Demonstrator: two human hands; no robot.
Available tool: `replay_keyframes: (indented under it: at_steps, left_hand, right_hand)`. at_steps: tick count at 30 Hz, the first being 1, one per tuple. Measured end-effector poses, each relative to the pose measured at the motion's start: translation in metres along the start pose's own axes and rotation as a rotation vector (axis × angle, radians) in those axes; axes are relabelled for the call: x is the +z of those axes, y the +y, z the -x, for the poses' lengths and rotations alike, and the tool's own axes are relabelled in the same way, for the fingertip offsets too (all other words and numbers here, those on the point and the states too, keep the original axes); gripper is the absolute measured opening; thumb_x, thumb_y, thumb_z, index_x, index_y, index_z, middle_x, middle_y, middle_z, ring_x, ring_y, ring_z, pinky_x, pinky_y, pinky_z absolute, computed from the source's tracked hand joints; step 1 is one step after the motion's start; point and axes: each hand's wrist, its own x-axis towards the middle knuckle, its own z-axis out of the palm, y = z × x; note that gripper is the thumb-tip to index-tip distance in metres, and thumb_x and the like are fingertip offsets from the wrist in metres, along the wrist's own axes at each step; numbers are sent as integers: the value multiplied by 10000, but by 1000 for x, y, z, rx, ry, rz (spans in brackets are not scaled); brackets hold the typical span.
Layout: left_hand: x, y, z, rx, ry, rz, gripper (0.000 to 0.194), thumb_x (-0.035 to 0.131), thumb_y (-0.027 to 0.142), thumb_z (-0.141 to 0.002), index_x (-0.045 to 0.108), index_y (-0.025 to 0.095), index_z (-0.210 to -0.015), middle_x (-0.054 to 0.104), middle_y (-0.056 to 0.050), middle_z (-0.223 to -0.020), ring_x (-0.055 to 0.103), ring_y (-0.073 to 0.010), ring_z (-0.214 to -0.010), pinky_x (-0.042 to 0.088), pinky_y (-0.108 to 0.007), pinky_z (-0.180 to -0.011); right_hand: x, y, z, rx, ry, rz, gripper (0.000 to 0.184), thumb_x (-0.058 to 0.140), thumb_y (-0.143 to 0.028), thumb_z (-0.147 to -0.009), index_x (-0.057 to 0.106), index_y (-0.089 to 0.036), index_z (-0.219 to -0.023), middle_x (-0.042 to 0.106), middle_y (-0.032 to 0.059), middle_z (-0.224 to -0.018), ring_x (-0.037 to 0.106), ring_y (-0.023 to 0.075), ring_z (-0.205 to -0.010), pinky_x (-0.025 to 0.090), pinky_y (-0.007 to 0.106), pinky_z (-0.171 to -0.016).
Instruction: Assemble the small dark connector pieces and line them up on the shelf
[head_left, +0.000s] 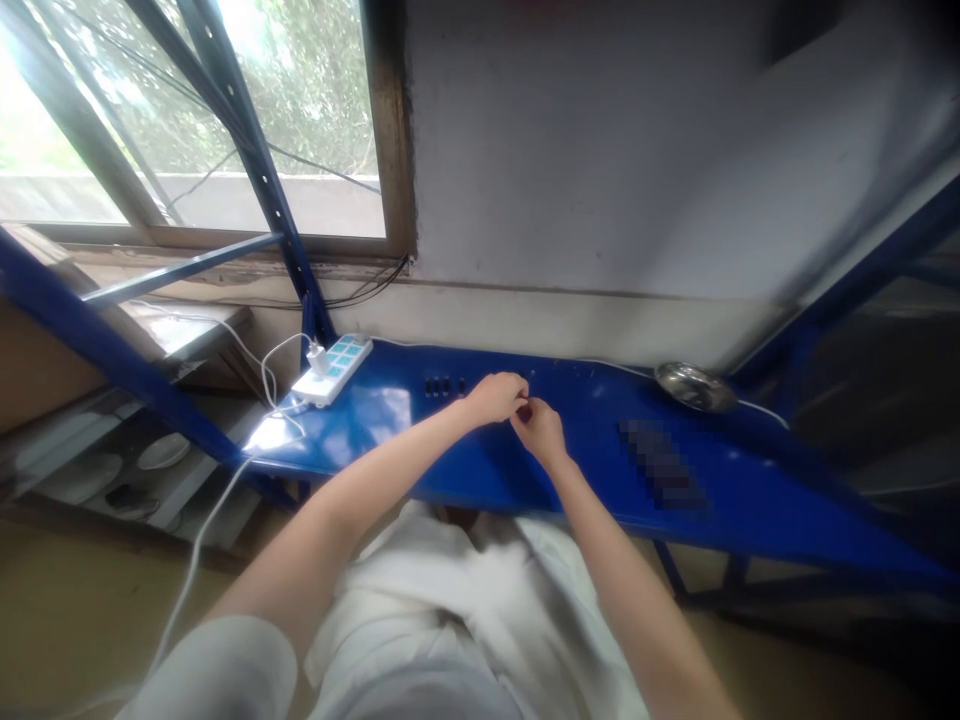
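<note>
My left hand [498, 397] and my right hand [541, 430] meet above the blue shelf [465, 455], fingertips pinched together. Whatever lies between the fingers is too small and too covered to name. Just left of my left hand, several small black pieces [436, 387] stand in a short row on the blue surface. One more small black piece [462, 386] sits apart from them, close to my left wrist. Their exact kind does not show at this size.
A white power strip [334, 372] with a plugged-in white adapter [318, 358] lies at the left end, its cable hanging down. On the right are a shiny metal dish [696, 386] and a blurred-out dark object [660, 465]. Blue posts [259, 165] rise beside the window.
</note>
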Motion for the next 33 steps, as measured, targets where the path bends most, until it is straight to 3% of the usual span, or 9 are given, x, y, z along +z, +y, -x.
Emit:
replay_keyframes:
  at_steps: [3,7,11,20,28,33]
  left_hand:
    - [7,-11,14,-67,156,128,116,549,200,-759,643,170,-819,652,-63,-865,591,-159,-754,455,-260,-702]
    - [16,-33,51,-349,563,351,253,477,350,-819,637,157,-784,654,-50,-767,590,-139,-692,460,-255,-686]
    - [26,-49,86,-577,718,551,306,452,384,-820,614,142,-725,615,-31,-653,556,-112,-568,449,-224,-574]
    - [39,-64,101,-676,778,641,303,463,385,-812,606,136,-716,586,-12,-621,520,-87,-520,438,-208,-540]
    - [44,-68,103,-680,775,655,321,462,406,-813,612,131,-743,589,-18,-643,529,-88,-536,439,-209,-546]
    - [43,-63,101,-677,774,663,321,462,404,-815,610,130,-736,583,-16,-630,519,-85,-520,428,-203,-528]
  right_hand:
    - [3,3,-3,33,-37,-38,153,471,-301,-760,539,-176,-701,605,49,-718,542,153,-625,380,250,-565]
    - [7,6,-14,155,-105,-126,142,524,-308,-739,563,-172,-727,620,46,-727,563,158,-646,417,258,-579]
    - [24,-2,-30,197,-172,-232,139,554,-291,-731,591,-162,-767,642,66,-777,586,162,-674,447,275,-606]
    - [81,-22,-50,225,-257,-156,170,537,-256,-753,612,-143,-856,658,72,-863,603,166,-755,439,263,-647]
    - [86,-27,-53,242,-269,-45,176,532,-260,-751,618,-160,-867,665,60,-900,610,177,-821,425,281,-703]
    - [83,-25,-60,270,-382,-1,233,537,-269,-753,616,-153,-939,657,89,-964,609,202,-879,433,277,-695]
